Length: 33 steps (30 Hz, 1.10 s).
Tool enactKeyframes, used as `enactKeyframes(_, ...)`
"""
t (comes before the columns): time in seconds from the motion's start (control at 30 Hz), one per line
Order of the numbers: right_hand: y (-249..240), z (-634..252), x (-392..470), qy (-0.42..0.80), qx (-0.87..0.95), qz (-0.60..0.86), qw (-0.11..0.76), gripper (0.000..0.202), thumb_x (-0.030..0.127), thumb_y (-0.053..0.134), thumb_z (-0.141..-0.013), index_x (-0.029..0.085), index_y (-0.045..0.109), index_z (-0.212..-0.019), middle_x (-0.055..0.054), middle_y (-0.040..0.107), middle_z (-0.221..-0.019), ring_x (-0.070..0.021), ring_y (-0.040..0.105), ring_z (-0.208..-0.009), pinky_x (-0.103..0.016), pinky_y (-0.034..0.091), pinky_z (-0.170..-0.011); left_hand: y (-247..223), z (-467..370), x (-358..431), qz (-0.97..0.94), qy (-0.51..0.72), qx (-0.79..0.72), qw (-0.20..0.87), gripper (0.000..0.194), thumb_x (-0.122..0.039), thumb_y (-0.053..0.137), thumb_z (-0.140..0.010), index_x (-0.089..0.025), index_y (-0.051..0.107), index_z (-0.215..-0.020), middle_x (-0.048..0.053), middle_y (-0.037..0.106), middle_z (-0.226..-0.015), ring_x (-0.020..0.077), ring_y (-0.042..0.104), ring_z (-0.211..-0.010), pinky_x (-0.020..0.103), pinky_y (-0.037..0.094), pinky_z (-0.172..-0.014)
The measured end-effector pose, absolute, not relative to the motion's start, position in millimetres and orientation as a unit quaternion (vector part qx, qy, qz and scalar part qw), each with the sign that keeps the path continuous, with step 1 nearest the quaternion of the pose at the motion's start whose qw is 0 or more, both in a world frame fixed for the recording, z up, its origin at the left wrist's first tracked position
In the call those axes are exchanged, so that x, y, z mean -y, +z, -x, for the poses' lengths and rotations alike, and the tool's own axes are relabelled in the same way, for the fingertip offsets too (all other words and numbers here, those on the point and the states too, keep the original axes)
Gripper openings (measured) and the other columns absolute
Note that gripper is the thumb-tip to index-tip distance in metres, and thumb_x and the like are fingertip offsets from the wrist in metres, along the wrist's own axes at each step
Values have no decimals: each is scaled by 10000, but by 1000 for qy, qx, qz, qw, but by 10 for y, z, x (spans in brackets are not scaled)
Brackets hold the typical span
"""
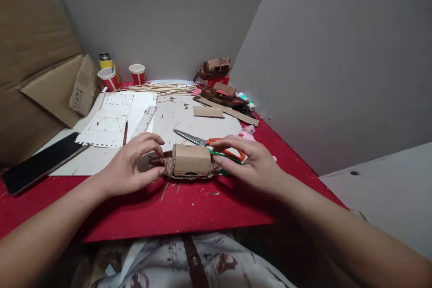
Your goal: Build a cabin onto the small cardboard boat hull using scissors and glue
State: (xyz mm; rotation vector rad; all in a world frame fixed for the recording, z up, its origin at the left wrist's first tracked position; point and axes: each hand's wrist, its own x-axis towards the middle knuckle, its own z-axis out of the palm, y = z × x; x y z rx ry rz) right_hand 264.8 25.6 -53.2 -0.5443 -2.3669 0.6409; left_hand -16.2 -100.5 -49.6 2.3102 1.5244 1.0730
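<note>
A small cardboard model boat (pixel 191 160) with a curved tan cabin roof sits near the front of the table, between my two hands. My left hand (pixel 133 164) is around its left end, thumb against the near side and fingers curled above the far side. At the other end, my right hand (pixel 251 162) has its thumb and fingertips at the edge of the cabin. Just behind the boat lie scissors (pixel 192 137) with orange and green handles, partly covered by my right hand. Cardboard scraps (pixel 212 193) are scattered in front.
Two brown model boats (pixel 221 94) stand at the back right beside cardboard strips (pixel 208 112). Thin wooden sticks (pixel 162 87), paper cups (pixel 137 74) and a yellow bottle (pixel 114 69) are at the back. On the left are a phone (pixel 37 164), drawn sheet (pixel 111 114), ruler (pixel 145 120) and pencil (pixel 126 132).
</note>
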Motion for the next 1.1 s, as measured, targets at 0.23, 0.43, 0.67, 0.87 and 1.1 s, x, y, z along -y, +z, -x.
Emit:
enactKeyframes(0.23, -600, -2764, -63, 167, 919, 155, 323, 103, 213, 627, -942, 224, 637, -1043, -68, 724, -924, -224, 672, -862, -385, 549, -774, -633, 229, 966, -754, 267, -546, 250, 776, -367, 782, -794, -245, 420, -1469, 161, 543, -1481, 319, 601, -1296, 463, 507, -1078)
enactKeyframes(0.43, -517, -2601, -130, 177, 924, 182, 285, 653, 394, 711, -888, 232, 442, -1460, -175, 559, -1441, -320, 523, -1342, -549, 445, -1098, -682, 213, 918, -723, 282, -552, 306, 807, -358, 793, -792, -234, 394, -1483, 164, 612, -1419, 303, 625, -1277, 471, 502, -1082)
enactKeyframes(0.67, -407, -2232, -47, 167, 951, 145, 215, 734, 345, 701, -847, 167, 416, -1499, -194, 526, -1487, -328, 496, -1366, -535, 433, -1105, -681, 215, 858, -737, 305, -536, 276, 683, -384, 822, -758, -213, 530, -1351, 138, 679, -1311, 312, 658, -1202, 472, 531, -1029)
enactKeyframes(0.87, -543, -2129, -64, 140, 963, 118, 196, 670, 290, 701, -837, 88, 481, -1436, -209, 631, -1341, -329, 583, -1233, -514, 488, -1030, -726, 221, 821, -743, 288, -541, 269, 616, -425, 824, -746, -186, 599, -1268, 118, 708, -1252, 299, 682, -1141, 433, 554, -985)
enactKeyframes(1.1, -599, -2128, -63, 130, 964, 126, 195, 711, 284, 707, -827, 61, 460, -1456, -223, 615, -1354, -340, 569, -1234, -515, 481, -1033, -780, 206, 791, -738, 293, -542, 275, 584, -446, 812, -766, -189, 603, -1247, 95, 708, -1212, 286, 676, -1112, 422, 548, -964)
